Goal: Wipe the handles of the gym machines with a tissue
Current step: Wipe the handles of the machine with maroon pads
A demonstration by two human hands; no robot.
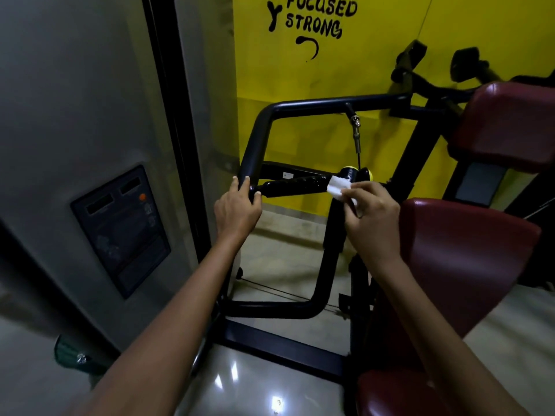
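Note:
A black ribbed handle (295, 184) runs across the middle of the gym machine, ending at a yellow-and-black cap (357, 174) on the right. My right hand (371, 219) pinches a folded white tissue (338, 187) and holds it against the right end of that handle. My left hand (238, 208) grips the black frame tube (255, 145) just left of the handle, fingers curled round it.
The machine's dark red seat and back pads (468, 256) stand at the right. A grey weight-stack cover with a dark label panel (123, 226) fills the left. A yellow wall (330, 70) is behind. A cable (358, 139) hangs above the handle. Glossy floor lies below.

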